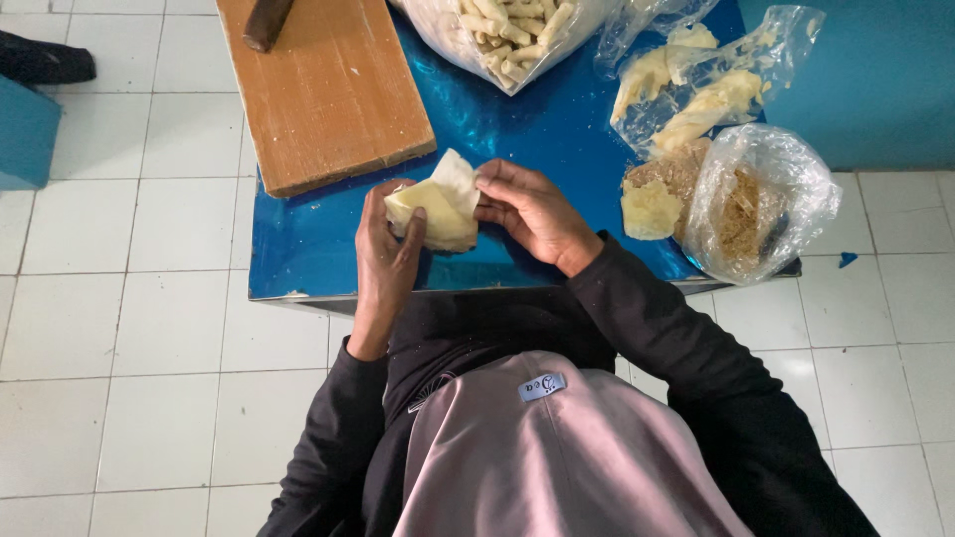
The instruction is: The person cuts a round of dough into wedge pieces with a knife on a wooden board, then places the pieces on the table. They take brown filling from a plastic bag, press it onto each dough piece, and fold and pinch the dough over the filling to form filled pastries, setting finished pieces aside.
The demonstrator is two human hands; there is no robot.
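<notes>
Holding the pale yellow dough sheet (438, 204) between both hands, you had your left hand (386, 251) cupped under it with thumb and fingers closed on its lower left edge, while your right hand (532, 211) pinched the white upper corner. The sheet hung just above the blue tabletop (318, 239), at the middle of the frame.

The sheet looked thin and soft, so I judged a hard pull from the right grip could have torn the corner, and a slack left grip could have let it sag or drop onto the tabletop.

Outward, a wooden board (323, 94) lay at upper left with a dark handle (267, 22) on it. At top centre sat a clear bag of pale finger-shaped sticks (507, 35). At upper right lay an open clear bag of yellow dough pieces (711, 94), and below it, a knotted clear bag of brownish filling (756, 204) beside a yellow lump (650, 209). A small blue label (542, 387) showed on your pinkish headcloth (557, 457), lower centre.
</notes>
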